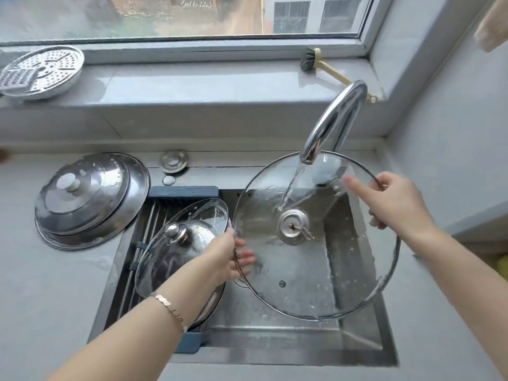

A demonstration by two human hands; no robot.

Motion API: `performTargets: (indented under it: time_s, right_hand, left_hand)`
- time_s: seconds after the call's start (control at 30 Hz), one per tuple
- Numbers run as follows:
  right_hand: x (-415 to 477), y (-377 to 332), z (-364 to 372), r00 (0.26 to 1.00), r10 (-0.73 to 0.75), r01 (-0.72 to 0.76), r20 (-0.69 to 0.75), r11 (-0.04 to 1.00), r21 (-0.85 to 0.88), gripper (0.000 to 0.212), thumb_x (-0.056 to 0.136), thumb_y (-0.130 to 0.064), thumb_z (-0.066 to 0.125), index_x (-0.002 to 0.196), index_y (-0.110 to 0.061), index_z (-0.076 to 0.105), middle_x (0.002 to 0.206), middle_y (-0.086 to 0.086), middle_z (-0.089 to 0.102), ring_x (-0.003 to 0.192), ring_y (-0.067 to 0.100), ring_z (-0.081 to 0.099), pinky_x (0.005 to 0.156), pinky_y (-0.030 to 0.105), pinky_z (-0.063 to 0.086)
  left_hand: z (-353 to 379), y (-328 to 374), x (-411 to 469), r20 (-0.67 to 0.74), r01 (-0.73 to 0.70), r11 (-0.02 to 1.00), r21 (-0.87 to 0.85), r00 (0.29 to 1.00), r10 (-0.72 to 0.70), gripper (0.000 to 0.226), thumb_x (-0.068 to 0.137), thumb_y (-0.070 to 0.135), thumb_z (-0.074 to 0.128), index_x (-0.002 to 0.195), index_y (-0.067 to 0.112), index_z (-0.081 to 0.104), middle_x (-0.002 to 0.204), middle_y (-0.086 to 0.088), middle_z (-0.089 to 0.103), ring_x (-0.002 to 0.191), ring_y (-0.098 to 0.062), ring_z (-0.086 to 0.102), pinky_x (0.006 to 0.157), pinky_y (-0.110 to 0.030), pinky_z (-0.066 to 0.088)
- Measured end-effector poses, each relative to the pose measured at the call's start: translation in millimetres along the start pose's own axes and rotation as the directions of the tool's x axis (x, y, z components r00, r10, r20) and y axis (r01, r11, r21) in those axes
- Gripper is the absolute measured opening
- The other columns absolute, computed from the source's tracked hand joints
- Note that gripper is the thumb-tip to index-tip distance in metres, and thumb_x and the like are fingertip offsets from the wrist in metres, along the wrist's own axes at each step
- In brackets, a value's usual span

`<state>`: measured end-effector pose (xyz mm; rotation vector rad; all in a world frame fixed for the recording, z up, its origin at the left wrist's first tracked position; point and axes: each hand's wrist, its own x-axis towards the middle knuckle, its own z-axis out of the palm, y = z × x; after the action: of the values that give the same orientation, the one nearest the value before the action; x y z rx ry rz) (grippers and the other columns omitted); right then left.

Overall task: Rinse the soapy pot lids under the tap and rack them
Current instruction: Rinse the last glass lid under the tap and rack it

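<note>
Left hand (229, 253) clamped on the rim of a big glass lid (316, 259), fingers showing through the glass; right hand (395, 202) pinching the opposite rim, forefinger out and blurred. Lid tilted over the sink (362, 345), directly under the tap (334, 122), water hitting above its knob. Left of it, a smaller glass lid (176, 259) on the rack (154, 215), partly hidden by the forearm. Further left, steel lids (90, 196) stacked.

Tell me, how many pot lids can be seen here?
4, perhaps more hidden. A large glass lid is held under the tap, a smaller glass lid lies on the sink rack, and two stacked steel lids, smaller on larger, sit on the counter.
</note>
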<state>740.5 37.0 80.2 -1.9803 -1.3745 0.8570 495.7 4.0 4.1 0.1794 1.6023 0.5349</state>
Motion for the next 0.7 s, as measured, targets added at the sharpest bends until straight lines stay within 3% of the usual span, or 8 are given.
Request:
performTargets:
  time_s: [0.13, 0.27, 0.4, 0.5, 0.6, 0.7]
  right_hand:
    - [5, 17, -10, 0.976, 0.158, -0.145, 0.147, 0.985, -0.095, 0.043, 0.082, -0.047, 0.062, 0.065, -0.012, 0.043, 0.051, 0.007, 0.053, 0.043, 0.021, 0.053, 0.045, 0.025, 0.043]
    - [2, 61, 7, 0.824, 0.442, -0.469, 0.354, 0.883, -0.010, 0.036, 0.088, -0.044, 0.056, 0.083, -0.009, 0.049, 0.060, 0.012, 0.050, 0.046, 0.021, 0.054, 0.044, 0.023, 0.047]
    - [-6, 98, 44, 0.695, 0.539, -0.614, 0.476, 0.789, 0.003, 0.039, 0.090, -0.049, 0.049, 0.085, -0.010, 0.050, 0.069, 0.012, 0.057, 0.056, 0.023, 0.063, 0.059, 0.029, 0.052]
    - [-10, 107, 71, 0.651, 0.547, -0.618, 0.526, 0.785, -0.052, 0.042, 0.092, -0.049, 0.044, 0.092, -0.008, 0.054, 0.079, 0.014, 0.062, 0.065, 0.025, 0.063, 0.065, 0.028, 0.051]
    - [-5, 108, 83, 0.750, 0.493, -0.500, 0.441, 0.859, -0.110, 0.041, 0.092, -0.029, 0.053, 0.115, 0.006, 0.055, 0.085, 0.017, 0.061, 0.074, 0.028, 0.059, 0.066, 0.032, 0.048]
    - [8, 94, 76, 0.885, 0.381, -0.371, 0.268, 0.924, -0.089, 0.040, 0.091, -0.017, 0.052, 0.127, -0.001, 0.050, 0.121, 0.017, 0.060, 0.109, 0.029, 0.057, 0.090, 0.032, 0.043]
  left_hand:
    - [11, -8, 5, 0.015, 0.031, 0.999, 0.022, 0.999, -0.031, 0.045, 0.096, 0.050, 0.032, 0.077, 0.011, 0.043, 0.052, -0.002, 0.064, 0.042, -0.013, 0.057, 0.052, -0.024, 0.041]
    - [5, 3, 7, -0.037, -0.168, 0.986, -0.013, 0.985, 0.168, 0.045, 0.095, 0.049, 0.037, 0.069, 0.012, 0.041, 0.042, 0.001, 0.063, 0.028, -0.005, 0.052, 0.030, -0.010, 0.035]
    - [-1, 23, -4, -0.060, -0.364, 0.925, 0.107, 0.927, 0.371, 0.044, 0.096, 0.045, 0.038, 0.078, 0.007, 0.049, 0.042, -0.001, 0.063, 0.029, -0.005, 0.052, 0.030, -0.009, 0.033]
    - [-3, 35, -19, -0.083, -0.456, 0.866, 0.207, 0.873, 0.480, 0.044, 0.096, 0.042, 0.041, 0.067, 0.010, 0.044, 0.043, -0.002, 0.064, 0.031, -0.007, 0.054, 0.032, -0.010, 0.034]
    - [6, 44, -33, -0.029, -0.528, 0.769, 0.360, 0.818, 0.575, 0.044, 0.095, 0.041, 0.044, 0.066, 0.008, 0.049, 0.049, -0.005, 0.066, 0.036, -0.011, 0.058, 0.038, -0.015, 0.040]
    - [29, 43, -38, 0.087, -0.555, 0.570, 0.607, 0.759, 0.646, 0.039, 0.093, 0.042, 0.047, 0.069, 0.011, 0.053, 0.056, -0.006, 0.069, 0.046, -0.015, 0.063, 0.053, -0.025, 0.049]
